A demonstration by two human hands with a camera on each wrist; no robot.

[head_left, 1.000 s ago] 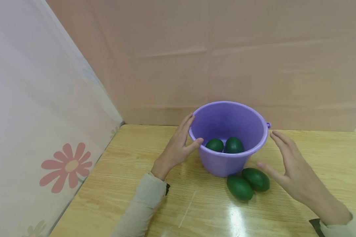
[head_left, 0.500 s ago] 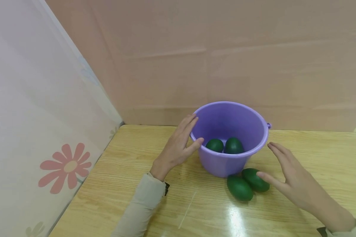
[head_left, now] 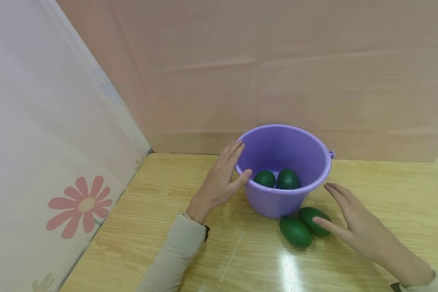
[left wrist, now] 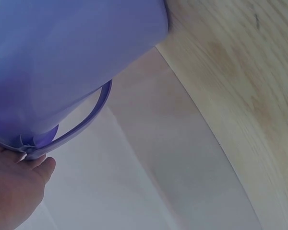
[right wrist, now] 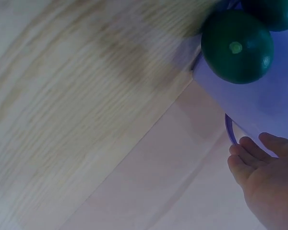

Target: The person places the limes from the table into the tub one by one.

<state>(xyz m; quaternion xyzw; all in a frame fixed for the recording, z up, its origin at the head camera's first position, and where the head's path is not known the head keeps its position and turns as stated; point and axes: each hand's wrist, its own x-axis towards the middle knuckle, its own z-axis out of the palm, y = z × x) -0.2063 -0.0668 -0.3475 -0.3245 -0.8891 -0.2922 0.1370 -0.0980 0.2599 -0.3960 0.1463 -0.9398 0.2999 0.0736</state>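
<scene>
Left hand [head_left: 216, 180], spread, touches the rim of a purple bucket [head_left: 275, 202] right of centre; two green fruits [head_left: 264, 179] sit inside, another pair [head_left: 295, 232] lies below it, and the right hand [head_left: 363, 227] hangs spread at lower right.

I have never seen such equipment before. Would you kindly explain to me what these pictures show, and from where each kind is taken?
There is no machine here, only a person's two bare hands. The wide pictures come from a camera worn on the head, looking forward and down. The other two come from cameras worn on the wrists.

On the wooden table stands a purple bucket. Inside it are two dark green fruits that resemble avocados; two similar ones lie on the table in front.

The left hand is at the bucket's rim, its fingers fairly straight. The right hand is open beside the bucket and holds nothing.
</scene>
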